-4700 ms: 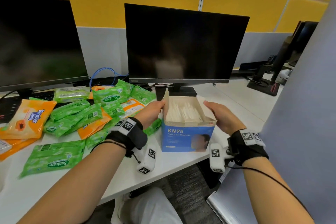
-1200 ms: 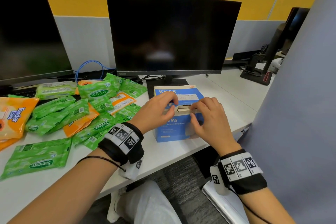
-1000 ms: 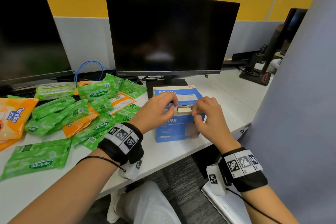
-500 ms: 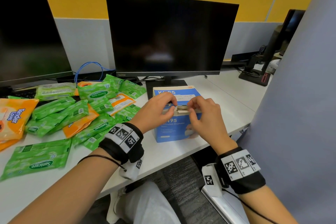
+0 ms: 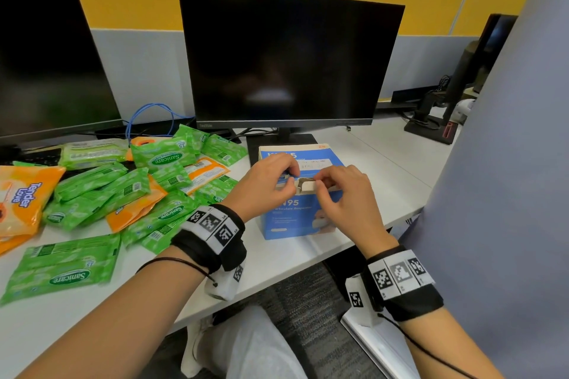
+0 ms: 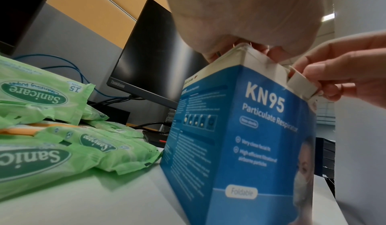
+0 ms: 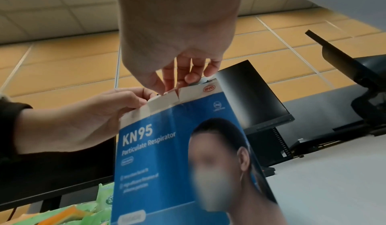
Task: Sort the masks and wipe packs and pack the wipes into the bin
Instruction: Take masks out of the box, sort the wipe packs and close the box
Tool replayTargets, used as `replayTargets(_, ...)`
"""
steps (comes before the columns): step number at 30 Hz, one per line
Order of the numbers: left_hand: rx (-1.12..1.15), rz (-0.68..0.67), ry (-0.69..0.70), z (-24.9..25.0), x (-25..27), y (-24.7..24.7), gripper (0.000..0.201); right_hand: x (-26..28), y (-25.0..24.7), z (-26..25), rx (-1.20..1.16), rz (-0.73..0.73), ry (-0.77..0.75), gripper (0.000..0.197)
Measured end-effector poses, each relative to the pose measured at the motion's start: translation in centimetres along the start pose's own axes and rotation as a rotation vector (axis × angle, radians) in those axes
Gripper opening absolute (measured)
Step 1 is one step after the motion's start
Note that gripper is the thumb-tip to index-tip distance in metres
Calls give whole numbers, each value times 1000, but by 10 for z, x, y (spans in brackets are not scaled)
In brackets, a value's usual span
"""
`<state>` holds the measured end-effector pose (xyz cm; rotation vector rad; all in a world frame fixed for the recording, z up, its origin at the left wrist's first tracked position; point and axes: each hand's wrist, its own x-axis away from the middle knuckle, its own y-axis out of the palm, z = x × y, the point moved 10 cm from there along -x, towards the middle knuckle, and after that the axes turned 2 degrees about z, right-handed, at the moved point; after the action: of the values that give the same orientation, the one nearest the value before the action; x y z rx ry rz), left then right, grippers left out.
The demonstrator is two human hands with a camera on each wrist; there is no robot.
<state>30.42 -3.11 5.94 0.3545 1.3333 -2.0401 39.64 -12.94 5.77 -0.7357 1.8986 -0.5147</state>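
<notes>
Head view: one mask box point(image 5: 300, 215), two hands point(image 5: 308, 186).

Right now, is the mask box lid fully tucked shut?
No, the tuck tab sticks out at the mask box front edge, pinched by the right hand.

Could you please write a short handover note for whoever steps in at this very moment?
Left hand and right hand both pinch the top flap of the KN95 mask box, which stands on the desk before the monitor.
Wipe packs lie in a loose heap to the box's left.
Done: box nearly closed.
Left: tuck the flap, sort, pack the wipes; no bin in view.
</notes>
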Motion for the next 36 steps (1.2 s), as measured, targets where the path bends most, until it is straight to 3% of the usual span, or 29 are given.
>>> replayTargets(10,40,22,5,-1,0,0,10,-2,10,-12,152,-122,-117,32)
replayTargets(15,39,9,13,-1,1,1,11,-8,18,-14,220,-170,-101,21)
replayTargets(21,36,9,17,-1,3,2,9,-9,15,-10,113,-180,-94,25)
replayTargets(24,59,5,4,-1,4,4,11,-8,21,-12,168,-247,-123,27)
replayTargets(27,67,16,-14,-4,6,4,16,-3,23,-20,205,-264,-179,18)
replayTargets(33,-112,-82,74,-3,12,16,44,-6,12,-13,15,-295,-100,26)
replayTargets(36,-183,-121,98,-3,14,18,48,-9,6,-14,-25,-260,-122,28)
